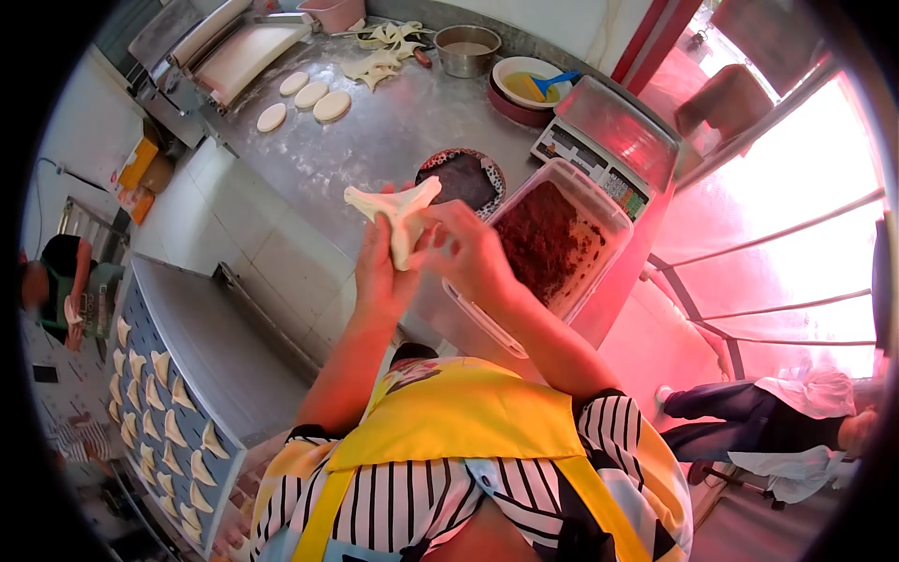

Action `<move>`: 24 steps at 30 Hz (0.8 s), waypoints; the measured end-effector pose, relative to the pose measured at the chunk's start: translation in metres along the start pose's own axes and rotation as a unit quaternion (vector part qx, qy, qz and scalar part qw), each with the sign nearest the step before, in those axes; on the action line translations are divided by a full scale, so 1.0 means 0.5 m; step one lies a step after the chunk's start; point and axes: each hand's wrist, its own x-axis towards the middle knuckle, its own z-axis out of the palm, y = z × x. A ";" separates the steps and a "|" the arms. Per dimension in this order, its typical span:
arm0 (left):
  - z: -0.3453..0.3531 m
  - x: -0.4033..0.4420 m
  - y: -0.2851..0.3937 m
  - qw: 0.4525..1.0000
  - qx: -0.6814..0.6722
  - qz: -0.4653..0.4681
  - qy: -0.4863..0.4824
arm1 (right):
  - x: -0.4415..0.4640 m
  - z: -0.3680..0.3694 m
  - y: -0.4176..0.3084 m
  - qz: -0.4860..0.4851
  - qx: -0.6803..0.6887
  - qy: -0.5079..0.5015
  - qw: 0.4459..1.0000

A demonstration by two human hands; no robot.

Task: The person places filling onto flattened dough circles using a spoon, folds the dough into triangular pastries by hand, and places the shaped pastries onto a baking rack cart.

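A pale three-cornered piece of folded dough (397,204) rests in my left hand (379,270), whose fingers close round it from below. My right hand (479,258) is at the dough's right side, fingers curled in and pinching near its lower arm; the fingertips are slightly blurred. Just beyond my hands lies a round plate with a spotted rim (496,178) and a dark middle. Beside my right forearm stands a clear plastic tub (613,214) holding dark red-brown filling (538,234).
Several dough discs (331,106) lie on the floured metal table (365,140), near a dough roller machine (248,61). Dough scraps (375,66), a metal bowl (468,51), a blue brush (554,82) and a scale (599,164) stand farther back. Shaped pieces fill a tray (178,328). People are at both sides.
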 end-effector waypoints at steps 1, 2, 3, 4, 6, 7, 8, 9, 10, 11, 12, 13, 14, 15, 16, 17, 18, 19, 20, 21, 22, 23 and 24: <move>0.004 -0.003 0.000 0.998 -0.015 0.008 -0.064 | 0.002 0.009 -0.022 -0.004 0.007 0.021 1.000; 0.007 -0.009 -0.001 0.991 -0.033 0.018 -0.128 | 0.008 0.009 -0.040 -0.009 0.013 0.040 0.999; 0.010 -0.012 -0.003 0.980 -0.051 0.029 -0.191 | 0.013 -0.008 -0.050 0.025 0.011 0.016 0.999; 0.008 -0.012 0.010 0.983 -0.090 -0.046 -0.152 | 0.015 -0.020 -0.041 -0.016 -0.007 0.002 1.000; -0.009 -0.017 0.048 0.964 -0.163 -0.198 -0.067 | 0.020 -0.032 -0.002 -0.096 -0.040 -0.026 0.994; -0.019 -0.018 0.040 0.966 -0.159 -0.202 -0.034 | 0.025 -0.035 0.021 -0.153 -0.085 -0.045 0.983; -0.031 -0.017 0.023 0.966 -0.155 -0.206 -0.001 | 0.026 -0.037 0.031 -0.164 -0.094 -0.051 0.981; -0.040 -0.016 0.012 0.966 -0.152 -0.208 0.031 | 0.027 -0.039 0.037 -0.175 -0.104 -0.059 0.977; -0.050 -0.015 0.008 0.969 -0.131 -0.208 0.025 | 0.029 -0.040 0.041 -0.187 -0.115 -0.067 0.973; -0.053 -0.014 0.007 0.972 -0.108 -0.209 0.019 | 0.031 -0.041 0.035 -0.187 -0.117 -0.067 0.973; -0.054 -0.013 0.007 0.973 -0.086 -0.212 0.013 | 0.032 -0.042 0.025 -0.185 -0.120 -0.066 0.973; -0.053 -0.011 0.008 0.974 -0.072 -0.216 0.000 | 0.032 -0.044 0.017 -0.183 -0.123 -0.065 0.973; -0.046 -0.010 0.012 0.974 -0.059 -0.220 -0.013 | 0.034 -0.047 0.011 -0.203 -0.133 -0.078 0.967; -0.039 -0.009 0.017 0.973 -0.045 -0.224 -0.027 | 0.038 -0.050 0.008 -0.223 -0.144 -0.090 0.960; -0.033 -0.009 0.020 0.973 -0.039 -0.225 -0.020 | 0.043 -0.053 0.007 -0.244 -0.154 -0.101 0.952; -0.028 -0.010 0.022 0.973 -0.033 -0.227 -0.013 | 0.046 -0.055 0.010 -0.254 -0.143 -0.114 0.950; -0.024 -0.011 0.023 0.973 -0.027 -0.228 -0.006 | 0.050 -0.058 0.013 -0.264 -0.132 -0.128 0.947; -0.022 -0.011 0.022 0.973 -0.018 -0.229 0.000 | 0.054 -0.060 0.016 -0.273 -0.121 -0.141 0.944; -0.020 -0.011 0.021 0.973 -0.009 -0.230 0.005 | 0.056 -0.060 0.019 -0.280 -0.118 -0.150 0.941; -0.018 -0.011 0.019 0.973 -0.001 -0.231 0.011 | 0.058 -0.060 0.024 -0.287 -0.115 -0.159 0.937; -0.020 -0.011 0.015 0.973 0.006 -0.229 0.005 | 0.059 -0.059 0.028 -0.294 -0.112 -0.169 0.934; -0.024 -0.012 0.007 0.974 0.013 -0.227 0.000 | 0.061 -0.057 0.034 -0.301 -0.115 -0.163 0.932; -0.027 -0.014 0.002 0.974 0.020 -0.225 -0.005 | 0.062 -0.053 0.040 -0.308 -0.117 -0.157 0.931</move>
